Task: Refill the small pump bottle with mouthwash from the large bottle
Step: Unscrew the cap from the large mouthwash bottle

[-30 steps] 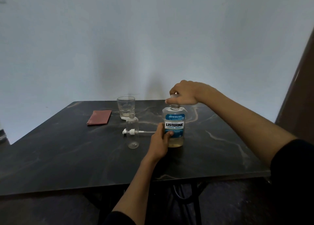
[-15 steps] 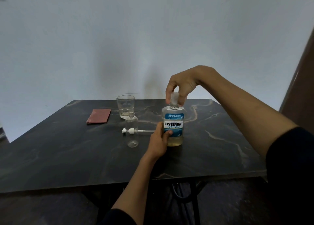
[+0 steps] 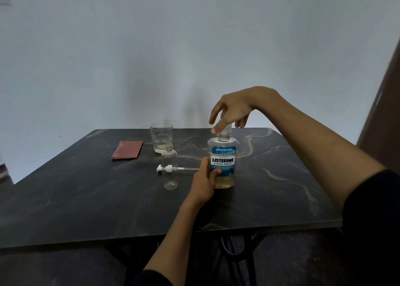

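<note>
dark marble-look table (image 3: 281,177), smooth, faintly glossy. clear plastic large bottle (image 3: 223,169) with glossy paper label. clear plastic small pump bottle (image 3: 170,171). transparent drinking glass (image 3: 161,137). matt reddish cloth (image 3: 127,149).

A clear plastic mouthwash bottle with a blue-and-white label (image 3: 223,162) reads "LISTERINE" in bold dark capitals above "COOL MINT" in blue; the label's smaller print is illegible.
</note>
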